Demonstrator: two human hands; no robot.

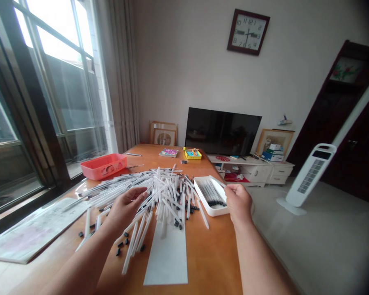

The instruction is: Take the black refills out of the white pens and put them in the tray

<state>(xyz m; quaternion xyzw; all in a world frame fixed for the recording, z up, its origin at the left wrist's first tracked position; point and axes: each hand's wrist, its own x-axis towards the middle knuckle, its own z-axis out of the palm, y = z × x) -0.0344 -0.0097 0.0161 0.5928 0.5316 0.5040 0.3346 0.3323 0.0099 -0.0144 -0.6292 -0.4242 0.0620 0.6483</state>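
My right hand (239,200) is closed at the right rim of a white tray (215,212). Its fingertips pinch a whitish pen (217,181) that points left across the tray. Inside the tray lies a row of clear pens with dark ends (212,192). Over the near left side of a big heap of white pen barrels (169,190) hovers my left hand (130,200), its fingers loosely curled, with a small gap between thumb and forefinger and nothing visible in it. Small black caps (126,241) are scattered around the heap. A white paper strip (167,262) lies partly under it.
A red plastic basket (104,167) stands at the table's left edge, near a large printed sheet (33,231). Farther back are a booklet (168,153) and a yellow box (192,154). Beyond the wooden table (213,254) stand a television (223,130) and a white tower fan (310,176).
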